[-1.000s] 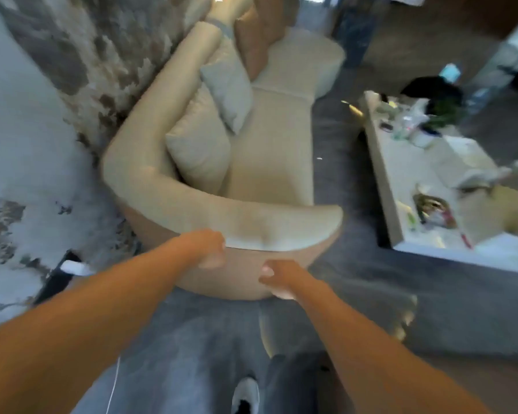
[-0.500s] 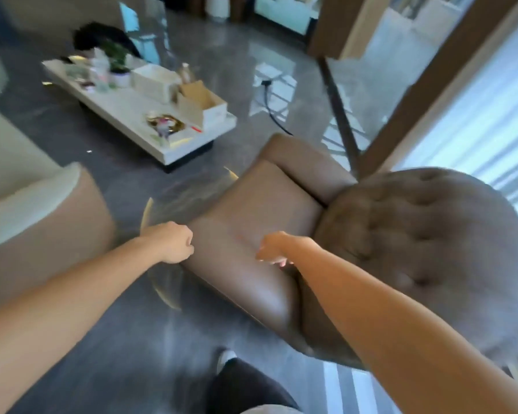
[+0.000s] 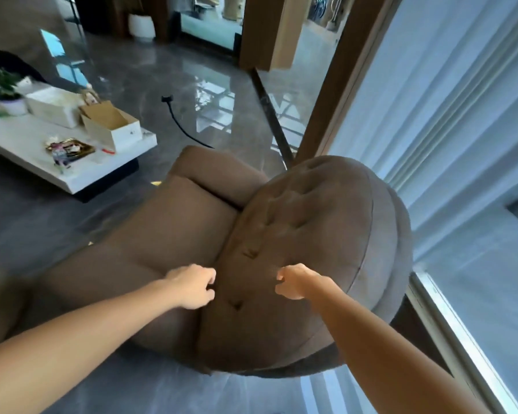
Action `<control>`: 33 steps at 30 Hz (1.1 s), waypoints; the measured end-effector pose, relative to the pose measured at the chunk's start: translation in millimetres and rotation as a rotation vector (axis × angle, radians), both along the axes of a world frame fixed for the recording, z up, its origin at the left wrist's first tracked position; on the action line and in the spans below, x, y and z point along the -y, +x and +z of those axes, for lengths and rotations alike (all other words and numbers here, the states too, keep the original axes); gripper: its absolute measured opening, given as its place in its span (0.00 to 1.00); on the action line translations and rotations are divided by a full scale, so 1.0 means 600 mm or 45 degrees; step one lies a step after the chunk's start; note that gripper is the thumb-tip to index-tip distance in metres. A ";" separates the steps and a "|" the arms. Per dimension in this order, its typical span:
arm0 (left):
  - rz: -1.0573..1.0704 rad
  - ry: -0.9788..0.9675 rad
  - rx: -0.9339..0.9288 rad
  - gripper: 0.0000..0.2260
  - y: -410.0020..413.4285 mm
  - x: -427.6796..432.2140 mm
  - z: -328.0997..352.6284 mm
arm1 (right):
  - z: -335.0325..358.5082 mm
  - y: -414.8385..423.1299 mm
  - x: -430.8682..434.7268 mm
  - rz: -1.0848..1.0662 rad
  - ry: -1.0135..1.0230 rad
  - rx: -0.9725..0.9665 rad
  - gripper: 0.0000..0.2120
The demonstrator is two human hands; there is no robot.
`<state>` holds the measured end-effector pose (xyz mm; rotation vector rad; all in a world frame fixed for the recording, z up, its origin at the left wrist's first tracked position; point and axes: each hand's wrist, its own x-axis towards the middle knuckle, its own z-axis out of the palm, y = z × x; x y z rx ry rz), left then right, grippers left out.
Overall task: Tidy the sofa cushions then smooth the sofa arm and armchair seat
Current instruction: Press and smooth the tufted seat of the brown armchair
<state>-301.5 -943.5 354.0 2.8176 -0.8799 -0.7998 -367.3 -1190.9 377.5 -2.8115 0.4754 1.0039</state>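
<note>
A brown armchair fills the middle of the head view, with a smooth seat (image 3: 174, 234) and a round tufted backrest (image 3: 308, 246). My left hand (image 3: 192, 285) hovers at the crease where the seat meets the backrest, fingers loosely curled and holding nothing. My right hand (image 3: 293, 280) is over the lower front of the tufted backrest, fingers bent and apart, also holding nothing. Whether either hand touches the fabric is unclear. The sofa is out of view.
A low white coffee table (image 3: 81, 174) at the left carries boxes, a paper bag and a small plant. A black cable (image 3: 180, 124) lies on the glossy grey floor. Sheer curtains (image 3: 461, 130) and a window frame stand close at the right.
My view swung from the cream sofa arm to the brown armchair. Both hands moved from the sofa arm toward the chair's seat and backrest, and the curled fingers loosened.
</note>
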 end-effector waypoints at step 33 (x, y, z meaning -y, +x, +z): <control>0.207 -0.424 -0.149 0.48 -0.126 0.411 -0.040 | 0.037 0.100 0.405 -0.231 -0.137 0.257 0.50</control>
